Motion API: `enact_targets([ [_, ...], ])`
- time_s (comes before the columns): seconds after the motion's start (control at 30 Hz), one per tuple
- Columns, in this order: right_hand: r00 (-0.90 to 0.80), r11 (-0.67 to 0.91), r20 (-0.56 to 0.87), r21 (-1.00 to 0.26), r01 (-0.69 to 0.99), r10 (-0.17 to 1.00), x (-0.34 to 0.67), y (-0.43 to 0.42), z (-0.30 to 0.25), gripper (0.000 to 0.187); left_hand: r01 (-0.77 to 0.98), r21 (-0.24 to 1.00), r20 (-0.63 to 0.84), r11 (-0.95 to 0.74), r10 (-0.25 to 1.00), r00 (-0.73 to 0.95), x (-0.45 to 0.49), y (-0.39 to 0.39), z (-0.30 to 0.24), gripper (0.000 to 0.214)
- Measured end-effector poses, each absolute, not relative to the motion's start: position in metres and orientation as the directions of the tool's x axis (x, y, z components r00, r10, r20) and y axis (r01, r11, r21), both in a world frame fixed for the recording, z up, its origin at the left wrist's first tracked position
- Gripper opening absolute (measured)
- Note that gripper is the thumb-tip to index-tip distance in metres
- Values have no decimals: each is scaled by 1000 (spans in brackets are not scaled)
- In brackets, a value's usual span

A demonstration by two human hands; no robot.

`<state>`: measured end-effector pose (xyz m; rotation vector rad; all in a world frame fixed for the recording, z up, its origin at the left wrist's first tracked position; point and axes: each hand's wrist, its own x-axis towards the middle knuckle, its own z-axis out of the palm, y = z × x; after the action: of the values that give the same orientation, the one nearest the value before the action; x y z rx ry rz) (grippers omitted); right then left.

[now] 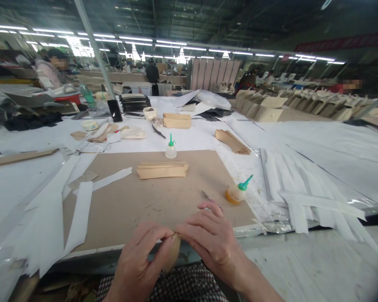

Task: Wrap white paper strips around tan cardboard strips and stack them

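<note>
Both my hands meet at the near table edge and pinch one small tan leather piece (172,255) between them. My left hand (141,262) holds its left side with thumb and fingers closed. My right hand (211,241) grips its top right edge, fingers curled. The piece hangs down over my checked lap. Just beyond my right hand a thin metal tool (208,196) lies on the brown cardboard mat (122,201). A stack of tan strips (162,170) rests mid-mat.
Two glue bottles with green tips stand near: one upright (170,149), one tipped over (237,193). White paper strips (302,197) cover the right, more (78,214) lie left. Further stacks of tan pieces (232,141) and clutter sit behind. Other people work at far tables.
</note>
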<state>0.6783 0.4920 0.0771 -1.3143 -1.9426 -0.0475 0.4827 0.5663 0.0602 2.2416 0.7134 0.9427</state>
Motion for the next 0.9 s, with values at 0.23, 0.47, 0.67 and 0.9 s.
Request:
enact_targets([
  [0.23, -309, 488, 520, -251, 836, 797, 684, 492, 89, 22, 238, 673, 450, -700, 643, 620, 483, 565, 59, 13],
  [0.47, -365, 533, 448, -338, 775, 816, 686, 502, 101, 20, 195, 709, 432, -678, 636, 640, 484, 568, 57, 12],
  [0.67, -474, 618, 403, -416, 668, 783, 694, 518, 98, 15, 216, 888, 168, -405, 724, 669, 484, 571, 53, 13],
  [0.9, -161, 317, 273, -818, 481, 948, 690, 523, 86, 11, 73, 996, 17, -50, 921, 389, 487, 571, 43, 28],
])
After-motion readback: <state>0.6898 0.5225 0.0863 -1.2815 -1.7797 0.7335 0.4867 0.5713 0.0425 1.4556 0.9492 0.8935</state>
